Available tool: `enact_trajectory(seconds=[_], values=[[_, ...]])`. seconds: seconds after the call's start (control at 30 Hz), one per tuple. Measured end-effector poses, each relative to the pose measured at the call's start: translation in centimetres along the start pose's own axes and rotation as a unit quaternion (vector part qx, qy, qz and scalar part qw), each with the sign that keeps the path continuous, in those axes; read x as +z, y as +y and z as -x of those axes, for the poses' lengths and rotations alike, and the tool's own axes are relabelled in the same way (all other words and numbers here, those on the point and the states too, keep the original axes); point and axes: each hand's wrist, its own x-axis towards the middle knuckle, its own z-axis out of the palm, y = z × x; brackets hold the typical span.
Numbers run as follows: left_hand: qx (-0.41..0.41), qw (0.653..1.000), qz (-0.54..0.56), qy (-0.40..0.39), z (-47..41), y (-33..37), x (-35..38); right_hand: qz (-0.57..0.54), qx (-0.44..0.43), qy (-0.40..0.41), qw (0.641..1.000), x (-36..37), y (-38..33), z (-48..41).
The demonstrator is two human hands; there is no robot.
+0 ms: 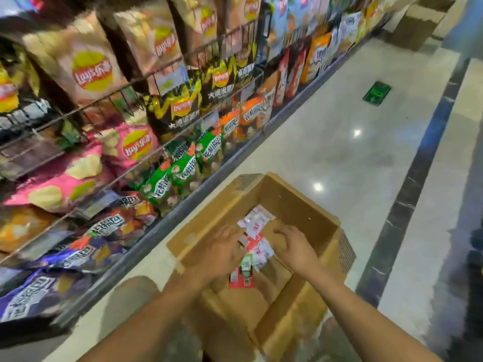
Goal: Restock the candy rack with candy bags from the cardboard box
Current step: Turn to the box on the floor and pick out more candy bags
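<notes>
An open cardboard box (pixel 292 205) stands on the floor in front of me. Inside lie several candy bags (pixel 257 226), white and pink with red and green ones nearer me. My left hand (pixel 222 250) reaches into the box with fingers spread, touching the left side of the bags. My right hand (pixel 295 246) hovers over the bags' right side, fingers loosely bent, gripping nothing that I can see. The rack (pixel 125 142) rises on the left, its wire shelves full of snack bags.
The shelf row runs away to the upper right, packed with chip bags (pixel 91 71). A polished floor (pixel 352 126) with a green sticker (pixel 376 93) lies to the right. More cardboard boxes (pixel 420 24) stand at the aisle's far end.
</notes>
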Motion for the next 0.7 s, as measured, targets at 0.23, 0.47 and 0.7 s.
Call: enact_trajectory(seconds=[0.23, 0.47, 0.7], values=[[-0.028, 0.990, 0.135, 0.002, -4.7, -4.3, 8.0, 0.031, -0.004, -0.039, 0.999, 11.0, 6.9, -4.8], [-0.114, 0.916, 0.384, 0.029, -6.4, -6.7, 8.2, 0.043, 0.027, -0.113, 0.992, 18.2, 9.1, -8.5], [-0.194, 0.753, 0.629, 0.007, -7.7, -8.8, 5.8, 0.035, 0.136, -0.199, 0.970, 22.8, 9.8, -10.2]])
